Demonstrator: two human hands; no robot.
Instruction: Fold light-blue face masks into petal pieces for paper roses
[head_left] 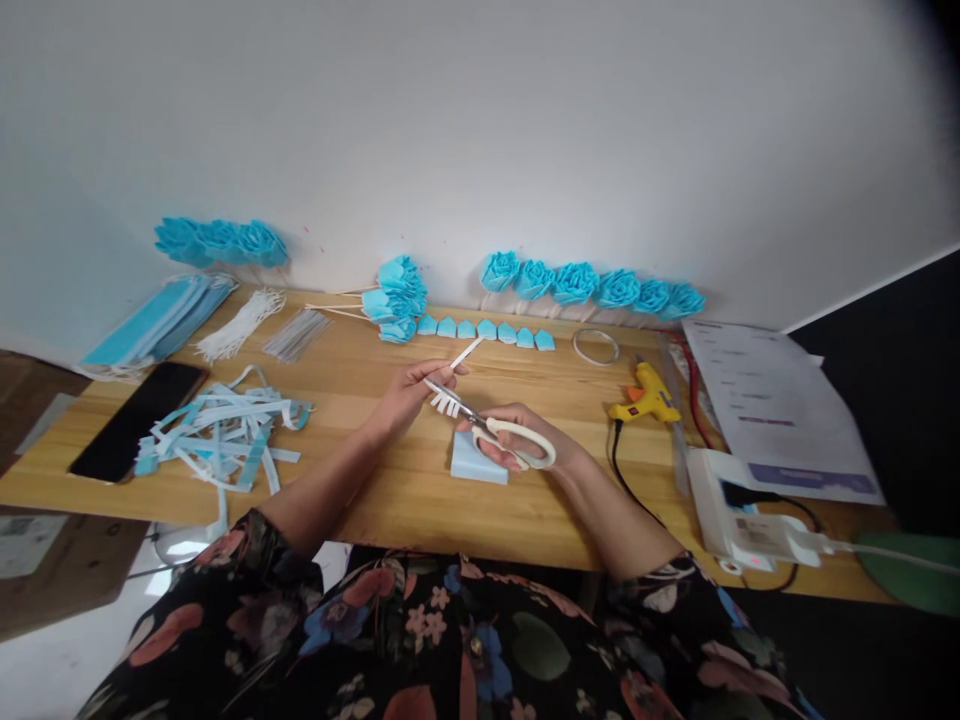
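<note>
My left hand (414, 387) pinches a narrow white strip (459, 368) that is cut into a fringe at its lower end (445, 403). My right hand (517, 440) is closed through the cream handles of a pair of scissors (501, 436), whose blades point left and meet the fringed end of the strip. Both hands hover over the wooden table (390, 490). A small pale blue block (474, 462) lies flat on the table just under my right hand.
A pile of blue and white strips (221, 428), a black phone (139, 418), stacked blue masks (154, 322), white loops (240, 325) and grey wires (297, 335) lie left. Blue paper roses (592, 285) line the wall. A yellow glue gun (643, 395), papers (772, 405) and power strip (739, 515) sit right.
</note>
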